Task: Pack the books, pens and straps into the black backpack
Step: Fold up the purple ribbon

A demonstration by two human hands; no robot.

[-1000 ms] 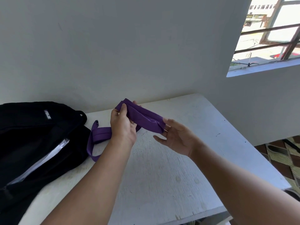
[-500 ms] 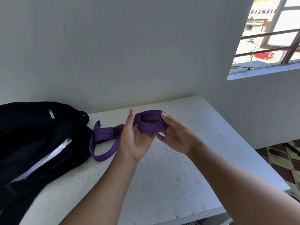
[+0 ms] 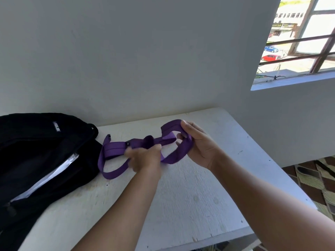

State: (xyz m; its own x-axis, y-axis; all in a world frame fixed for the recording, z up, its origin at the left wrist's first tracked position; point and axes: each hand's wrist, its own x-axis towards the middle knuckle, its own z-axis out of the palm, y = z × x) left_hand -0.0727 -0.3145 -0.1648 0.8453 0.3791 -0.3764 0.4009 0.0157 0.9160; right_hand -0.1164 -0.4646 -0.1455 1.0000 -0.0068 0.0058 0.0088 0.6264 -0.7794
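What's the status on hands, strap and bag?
Left hand blurred, on the purple strap; right hand has a grip on its loop. Strap's tail on the table. Black backpack unzipped, nothing blocking.

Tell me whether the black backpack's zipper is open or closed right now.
Open. The black backpack lies on the table with its zipper parted, and something white shows through the gap.
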